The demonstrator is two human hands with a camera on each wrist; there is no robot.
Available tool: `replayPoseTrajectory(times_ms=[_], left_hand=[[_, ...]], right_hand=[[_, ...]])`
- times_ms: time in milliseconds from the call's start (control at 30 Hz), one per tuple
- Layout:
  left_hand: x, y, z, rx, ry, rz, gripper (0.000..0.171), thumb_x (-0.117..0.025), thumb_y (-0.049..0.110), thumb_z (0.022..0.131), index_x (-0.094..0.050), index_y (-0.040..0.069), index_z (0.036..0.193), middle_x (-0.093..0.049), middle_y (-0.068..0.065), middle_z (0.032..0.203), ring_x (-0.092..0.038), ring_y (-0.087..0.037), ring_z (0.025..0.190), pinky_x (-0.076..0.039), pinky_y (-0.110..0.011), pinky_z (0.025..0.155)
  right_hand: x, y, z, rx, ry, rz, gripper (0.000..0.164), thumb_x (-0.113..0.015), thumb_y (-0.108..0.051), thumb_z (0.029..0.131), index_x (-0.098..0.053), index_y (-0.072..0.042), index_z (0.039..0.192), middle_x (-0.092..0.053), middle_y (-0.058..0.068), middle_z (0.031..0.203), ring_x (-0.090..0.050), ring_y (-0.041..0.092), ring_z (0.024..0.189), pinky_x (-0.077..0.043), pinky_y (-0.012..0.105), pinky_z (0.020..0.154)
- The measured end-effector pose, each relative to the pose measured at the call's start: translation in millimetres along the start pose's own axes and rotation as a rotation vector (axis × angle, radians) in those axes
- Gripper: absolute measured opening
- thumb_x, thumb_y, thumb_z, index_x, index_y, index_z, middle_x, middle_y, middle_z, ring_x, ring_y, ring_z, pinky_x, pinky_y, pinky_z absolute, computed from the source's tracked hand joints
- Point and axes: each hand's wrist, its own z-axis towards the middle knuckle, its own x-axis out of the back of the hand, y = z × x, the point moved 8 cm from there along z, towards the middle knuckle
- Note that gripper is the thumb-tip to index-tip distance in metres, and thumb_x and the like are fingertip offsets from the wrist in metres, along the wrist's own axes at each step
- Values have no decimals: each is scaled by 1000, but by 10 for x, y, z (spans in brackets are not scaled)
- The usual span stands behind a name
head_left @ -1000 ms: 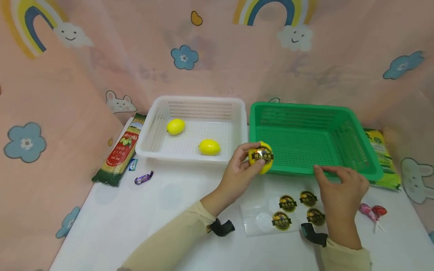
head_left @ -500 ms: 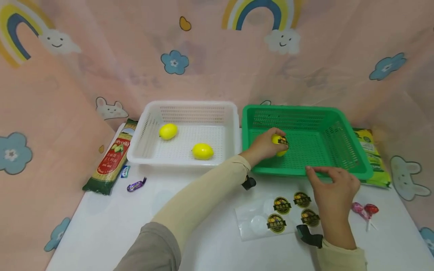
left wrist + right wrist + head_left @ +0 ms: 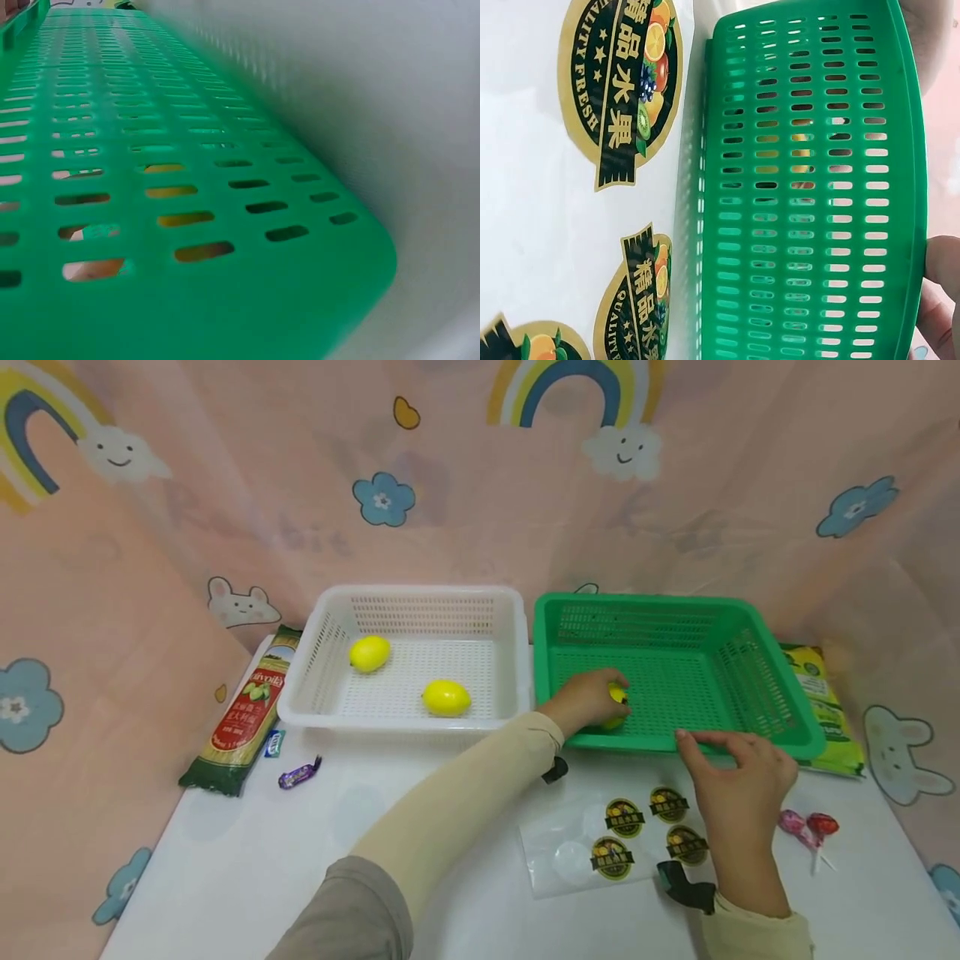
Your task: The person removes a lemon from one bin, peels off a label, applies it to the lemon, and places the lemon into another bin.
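Inside the green basket (image 3: 678, 745), at its left front, my left hand (image 3: 588, 700) holds a yellow lemon (image 3: 617, 706) with a dark label on it. In the left wrist view, slots of the basket wall (image 3: 225, 300) show bits of yellow behind them. My right hand (image 3: 746, 777) pinches the front rim of the basket between thumb and fingers, and its fingertips (image 3: 941, 259) show over the rim in the right wrist view. Below lies a clear sheet (image 3: 540, 860) with several round black-and-gold fruit stickers (image 3: 611, 857). Two more lemons (image 3: 446, 697) lie in the white basket (image 3: 405, 720).
A green-and-red pasta-style packet (image 3: 251, 714) leans left of the white basket, with small wrapped candies (image 3: 300, 772) near it. A yellow-green packet (image 3: 832, 710) lies right of the green basket. Two lollipops (image 3: 810, 829) lie beside my right wrist.
My left hand has carried the labelled lemon from over the front edge between the baskets into the green basket, then lowered it. My right hand stays at the rim. The head view has shifted slightly.
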Motion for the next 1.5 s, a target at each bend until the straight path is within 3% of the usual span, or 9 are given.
replayPoseTrajectory(times_ms=[233, 400, 633, 700, 867, 1133, 1267, 1400, 1500], left_hand=[[162, 20, -140, -14, 104, -10, 48, -64, 37, 107, -56, 29, 154, -67, -2, 139, -63, -16, 122, -51, -30, 97], [372, 59, -423, -119, 227, -74, 44, -60, 33, 108, -58, 26, 152, -57, -5, 150, -54, -21, 135, -49, -35, 105], [577, -60, -966, -324, 340, -338, 35, -64, 22, 106, -66, 15, 140, -63, -2, 132, -61, -18, 106, -51, -21, 81], [609, -137, -1131, -348, 373, -417, 33, -64, 20, 105, -67, 13, 138, -64, -1, 133, -63, -18, 109, -52, -20, 83], [586, -423, -1513, -306, 452, -569, 30, -64, 18, 104, -69, 12, 133, -64, -1, 131, -62, -14, 110, -55, -28, 88], [637, -834, -1951, -269, 596, -561, 28, -66, 10, 102, -70, 11, 130, -66, 2, 130, -63, -18, 110, -56, -37, 90], [788, -1027, -2091, -274, 673, -563, 28, -67, 7, 101, -69, 9, 130, -66, -4, 128, -63, -23, 110, -56, -37, 89], [1007, -1188, -2203, -274, 730, -571, 29, -67, 5, 101, -66, 6, 130, -65, -8, 128, -62, -25, 112, -55, -39, 89], [1179, -1300, -2247, -260, 746, -579, 29, -67, 6, 102, -65, 4, 131, -63, -8, 131, -60, -26, 113, -53, -42, 91]], right_hand=[[-29, 10, -27, -49, -38, -29, 39, -79, -37, 97, -79, -3, 116, -61, 16, 129, -26, 36, 148, -30, 62, 111], [-32, -3, -21, -27, -33, -49, 37, -79, -35, 97, -79, -2, 116, -62, 18, 130, -28, 40, 145, -28, 63, 111], [-17, -2, -17, -64, -48, -70, 39, -77, -35, 99, -78, -2, 120, -60, 18, 136, -26, 40, 147, -27, 63, 114], [-14, -7, -7, -66, -51, -67, 40, -76, -35, 100, -78, -2, 120, -59, 19, 136, -26, 41, 148, -27, 63, 114], [-16, 5, 18, -105, -103, -91, 45, -74, -40, 100, -76, -3, 125, -58, 20, 141, -22, 40, 150, -23, 64, 116], [0, 16, 60, -159, -216, -165, 58, -65, -49, 104, -67, -6, 141, -47, 24, 158, -18, 49, 151, -17, 68, 118], [36, -160, -23, -143, -158, -45, 52, -67, -40, 105, -64, -7, 145, -47, 19, 160, -24, 43, 153, -20, 66, 120], [-12, -540, -119, -36, -77, 168, 42, -72, -25, 103, -67, -7, 141, -54, 8, 150, -40, 27, 146, -30, 44, 122], [-173, -824, -181, -6, -115, 313, 42, -73, -20, 103, -66, -11, 143, -52, -5, 145, -45, 16, 140, -39, 29, 116]])
